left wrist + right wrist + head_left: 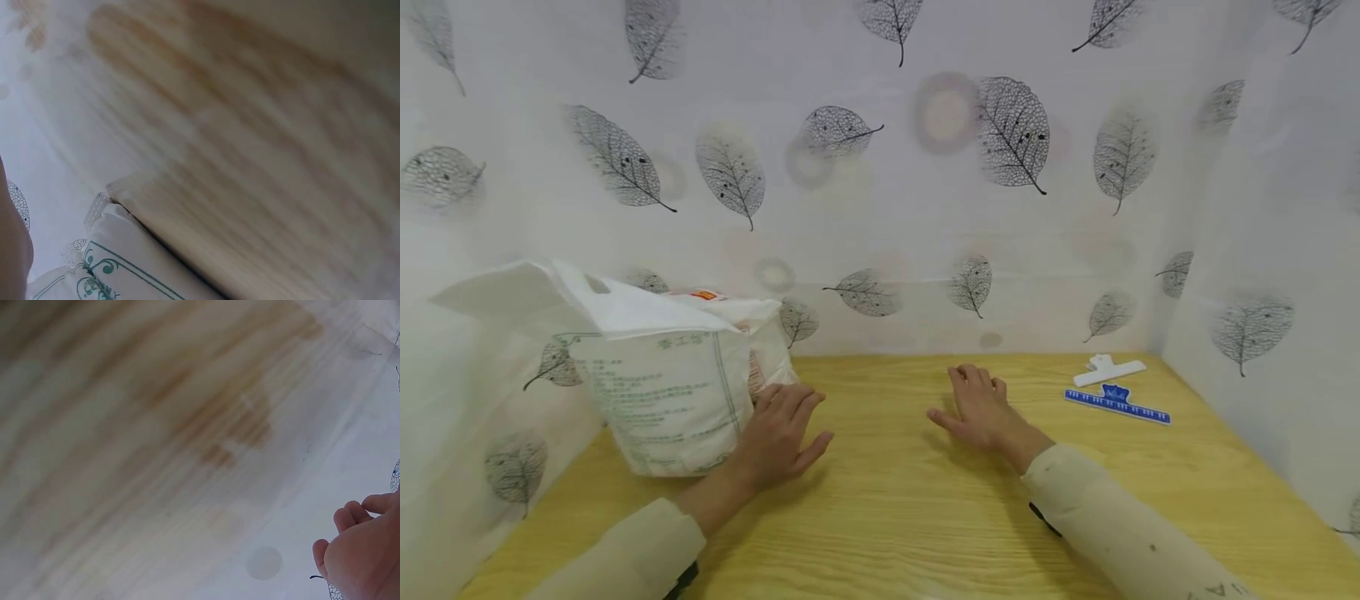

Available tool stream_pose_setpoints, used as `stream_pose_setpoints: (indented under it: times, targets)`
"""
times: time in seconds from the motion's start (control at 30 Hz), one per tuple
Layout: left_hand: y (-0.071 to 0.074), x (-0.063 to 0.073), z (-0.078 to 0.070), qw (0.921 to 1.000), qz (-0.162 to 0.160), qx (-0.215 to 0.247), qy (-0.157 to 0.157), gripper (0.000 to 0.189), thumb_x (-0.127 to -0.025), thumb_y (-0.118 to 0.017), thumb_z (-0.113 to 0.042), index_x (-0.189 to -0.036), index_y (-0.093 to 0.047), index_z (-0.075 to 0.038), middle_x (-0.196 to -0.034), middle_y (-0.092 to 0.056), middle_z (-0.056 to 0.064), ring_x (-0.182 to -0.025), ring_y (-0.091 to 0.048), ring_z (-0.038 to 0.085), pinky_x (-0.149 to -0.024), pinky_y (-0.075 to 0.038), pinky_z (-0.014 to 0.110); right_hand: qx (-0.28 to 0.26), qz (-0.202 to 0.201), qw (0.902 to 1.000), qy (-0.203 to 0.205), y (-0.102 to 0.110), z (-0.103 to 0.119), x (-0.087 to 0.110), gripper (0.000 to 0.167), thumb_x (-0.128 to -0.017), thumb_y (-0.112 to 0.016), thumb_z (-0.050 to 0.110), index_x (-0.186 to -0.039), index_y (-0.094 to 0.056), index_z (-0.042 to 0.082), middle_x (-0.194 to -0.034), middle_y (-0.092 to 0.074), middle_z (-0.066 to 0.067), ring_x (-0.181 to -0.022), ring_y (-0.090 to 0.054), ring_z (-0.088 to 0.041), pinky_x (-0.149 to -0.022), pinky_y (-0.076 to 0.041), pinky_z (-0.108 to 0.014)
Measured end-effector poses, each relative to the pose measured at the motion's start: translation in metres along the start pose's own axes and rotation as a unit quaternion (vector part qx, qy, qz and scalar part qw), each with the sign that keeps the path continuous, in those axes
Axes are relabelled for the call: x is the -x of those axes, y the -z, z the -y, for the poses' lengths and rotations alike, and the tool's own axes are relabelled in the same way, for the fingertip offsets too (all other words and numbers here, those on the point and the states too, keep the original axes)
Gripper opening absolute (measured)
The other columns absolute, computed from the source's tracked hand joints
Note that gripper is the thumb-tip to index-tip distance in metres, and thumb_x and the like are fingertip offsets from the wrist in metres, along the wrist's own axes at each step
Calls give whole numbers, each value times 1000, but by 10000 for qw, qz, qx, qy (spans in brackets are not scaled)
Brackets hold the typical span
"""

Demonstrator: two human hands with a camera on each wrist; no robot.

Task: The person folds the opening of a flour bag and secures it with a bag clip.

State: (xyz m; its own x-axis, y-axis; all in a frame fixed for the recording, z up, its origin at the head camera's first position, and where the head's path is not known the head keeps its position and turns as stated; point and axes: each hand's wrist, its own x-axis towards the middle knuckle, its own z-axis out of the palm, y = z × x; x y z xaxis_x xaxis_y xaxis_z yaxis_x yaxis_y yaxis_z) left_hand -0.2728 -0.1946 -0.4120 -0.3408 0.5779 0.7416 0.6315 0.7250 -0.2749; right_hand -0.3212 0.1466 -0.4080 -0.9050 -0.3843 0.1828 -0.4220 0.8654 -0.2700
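Observation:
A white plastic bag (658, 400) with green print stands upright at the left of the wooden table, its top folded over. My left hand (778, 437) is just to the right of the bag and overlaps its lower right side in the head view; the fingers are relaxed and hold nothing. Green scrollwork on the bag (131, 269) shows at the bottom of the left wrist view. Over the middle of the table is my right hand (981, 408), fingers loosely bent and thumb apart, with nothing in it. Part of that hand (362, 550) shows in the right wrist view.
At the back right of the wooden table (880, 517) lie a white clip (1108, 371) and, in front of it, a blue clip (1116, 404) with a long ruler-like bar. Pale sheeting (865, 217) with leaf prints rises behind the table and along both sides.

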Motion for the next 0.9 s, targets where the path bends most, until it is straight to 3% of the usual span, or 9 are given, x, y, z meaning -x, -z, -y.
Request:
stream_pose_setpoints:
  times: [0.53,0.9]
  targets:
    - [0,8,0,9993,-265,125,247,53,-99,-46,-47,-114,-63,1,-108,-62,16,-101,-58,33,-93,-39,49,-186,350,9992,32,-8,8,-4,88,-98,-54,54,-156,-22,-3,-157,-27,-26,-145,-26,-44,-111,-21,-67]
    - [7,4,13,9984,-517,19,213,52,-97,-50,-45,-112,-63,3,-106,-63,16,-99,-59,33,-92,-38,51,-657,280,9972,-231,-8,16,-13,83,-101,-49,52,-156,-21,-4,-153,-29,-26,-140,-26,-44,-108,-20,-64]
